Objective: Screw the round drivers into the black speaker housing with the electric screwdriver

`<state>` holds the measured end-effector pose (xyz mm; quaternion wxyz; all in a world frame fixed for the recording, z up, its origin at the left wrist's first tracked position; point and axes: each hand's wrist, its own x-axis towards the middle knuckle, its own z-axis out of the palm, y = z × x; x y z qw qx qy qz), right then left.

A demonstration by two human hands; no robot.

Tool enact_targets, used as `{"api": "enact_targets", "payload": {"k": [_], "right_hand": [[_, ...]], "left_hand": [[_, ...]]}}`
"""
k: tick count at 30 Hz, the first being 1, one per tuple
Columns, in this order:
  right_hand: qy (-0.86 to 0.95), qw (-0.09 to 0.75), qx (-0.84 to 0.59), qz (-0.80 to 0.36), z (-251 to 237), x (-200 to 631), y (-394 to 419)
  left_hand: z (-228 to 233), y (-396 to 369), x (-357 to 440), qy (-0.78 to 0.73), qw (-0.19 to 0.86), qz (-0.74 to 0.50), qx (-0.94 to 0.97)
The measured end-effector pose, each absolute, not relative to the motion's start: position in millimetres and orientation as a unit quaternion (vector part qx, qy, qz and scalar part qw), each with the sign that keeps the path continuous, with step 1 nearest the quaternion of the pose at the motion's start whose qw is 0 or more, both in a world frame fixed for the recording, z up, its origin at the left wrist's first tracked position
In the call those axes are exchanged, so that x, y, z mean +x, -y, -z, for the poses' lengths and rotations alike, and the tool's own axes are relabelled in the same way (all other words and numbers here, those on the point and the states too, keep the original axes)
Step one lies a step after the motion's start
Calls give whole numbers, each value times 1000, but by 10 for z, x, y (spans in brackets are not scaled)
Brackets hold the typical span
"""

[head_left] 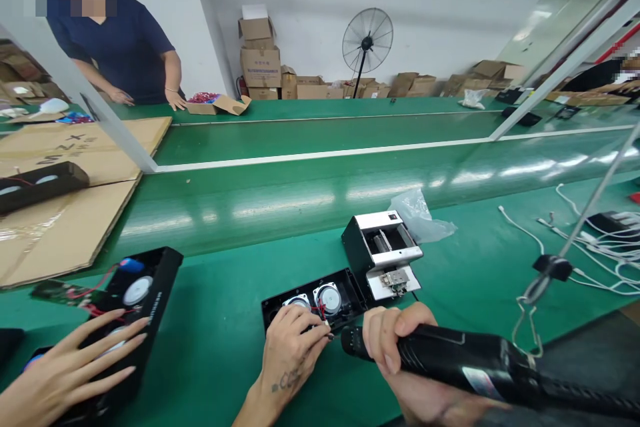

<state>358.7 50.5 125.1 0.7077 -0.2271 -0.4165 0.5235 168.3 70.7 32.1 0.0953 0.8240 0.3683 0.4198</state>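
A black speaker housing (345, 293) with two round silver drivers lies open on the green bench. My left hand (293, 347) presses on its front edge, fingertips pinched together near a red wire. My right hand (395, 343) grips a black electric screwdriver (465, 360). The screwdriver's tip points left and sits right by my left fingertips at the housing's edge. Whether a screw is between my fingers is too small to tell.
A black-and-silver box (383, 250) stands just behind the housing, with a clear plastic bag (420, 217) beyond it. A co-worker's hand (65, 367) rests on another black housing (145, 293) at the left. Cardboard sheets (60, 213) lie far left, white cables (600, 260) at right. A person in a navy shirt (120, 47) stands across the green belt (300, 167).
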Motion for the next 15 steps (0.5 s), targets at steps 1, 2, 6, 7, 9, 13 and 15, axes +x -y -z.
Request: {"api": "enact_targets", "payload": {"k": [1, 2, 6, 7, 9, 13, 15], "right_hand": [[423, 710, -218, -520, -1277, 3589, -505], [434, 709, -207, -517, -1304, 3595, -503], [433, 703, -208, -524, -1377, 3635, -472], [430, 704, -211, -525, -1377, 3642, -462], [422, 710, -209, -523, -1362, 3651, -447], [432, 700, -209, -529, -1357, 3662, -438], [436, 692, -218, -533, -1388, 3666, -437]], "left_hand": [[-331, -708, 1683, -368, 97, -421, 824], [-340, -709, 1684, -368, 97, -422, 823], [-374, -706, 1686, -369, 100, -430, 817], [-380, -704, 1687, -370, 102, -431, 817], [-386, -698, 1688, -373, 106, -430, 816], [-371, -693, 1687, -379, 106, -433, 811], [-360, -696, 1685, -377, 103, -436, 811]]}}
